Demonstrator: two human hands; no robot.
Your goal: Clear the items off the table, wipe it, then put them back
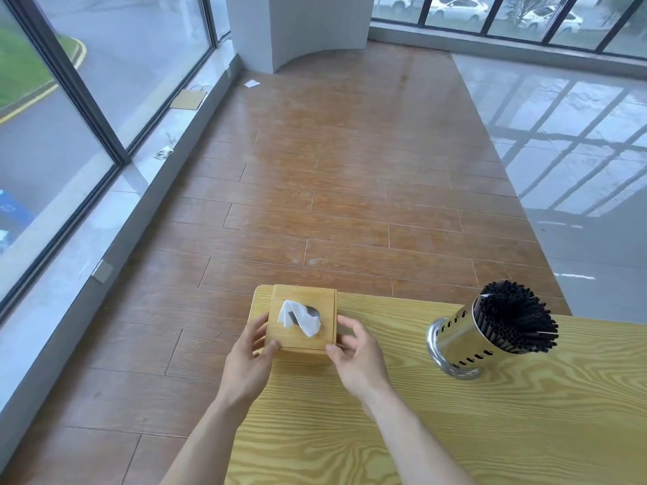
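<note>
A square wooden tissue box [315, 302] with a white tissue [299, 317] sticking out of its top sits at the far left corner of the light wooden table [402, 432]. My left hand [250, 358] grips the box's left side, and my right hand [357, 358] grips its right side, thumbs on the near top edge. To the right stands a shiny perforated metal holder [455, 348] packed with black straws [514, 320].
Past the table's far and left edges lies a brown wood-plank floor [332, 187], with grey glossy tile [577, 152] at the right. Tall windows run along the left and the back. A flat paper bag [189, 99] rests on the window ledge.
</note>
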